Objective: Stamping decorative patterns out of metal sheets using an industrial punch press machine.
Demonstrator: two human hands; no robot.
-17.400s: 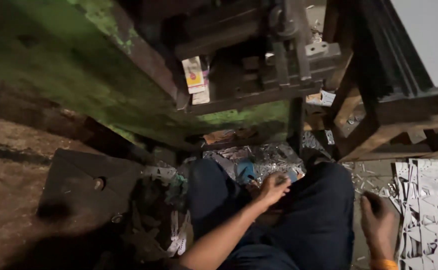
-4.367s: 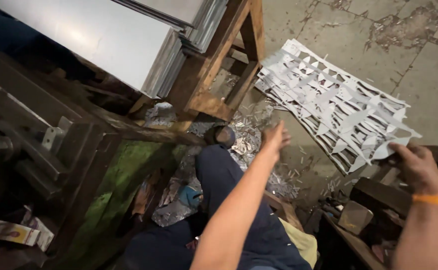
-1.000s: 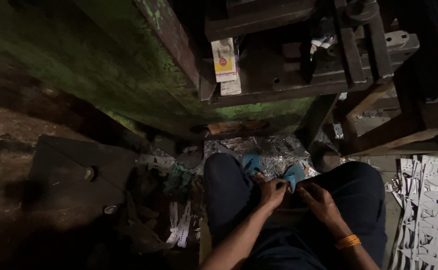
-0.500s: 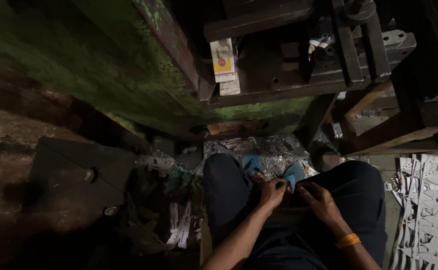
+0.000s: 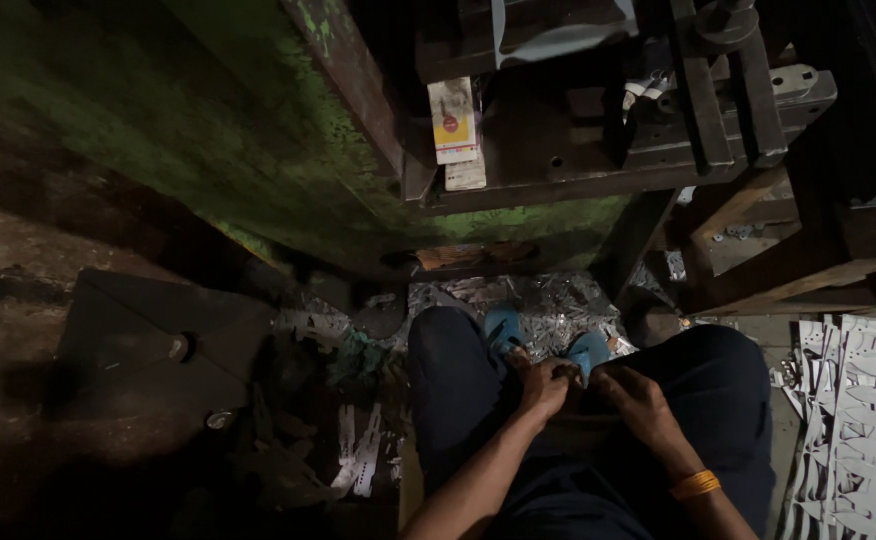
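Between my knees, I am bringing my left hand (image 5: 548,385) and right hand (image 5: 638,400) together, fingers curled; whether they are pinching anything I cannot tell, below the green press (image 5: 358,190).

Whatever the left hand (image 5: 546,385) and right hand (image 5: 638,402) pinch between the knees is too small and dark to tell. The punched metal sheet (image 5: 858,420) runs off the right edge. Shadow swallows the lower left floor (image 5: 78,470).
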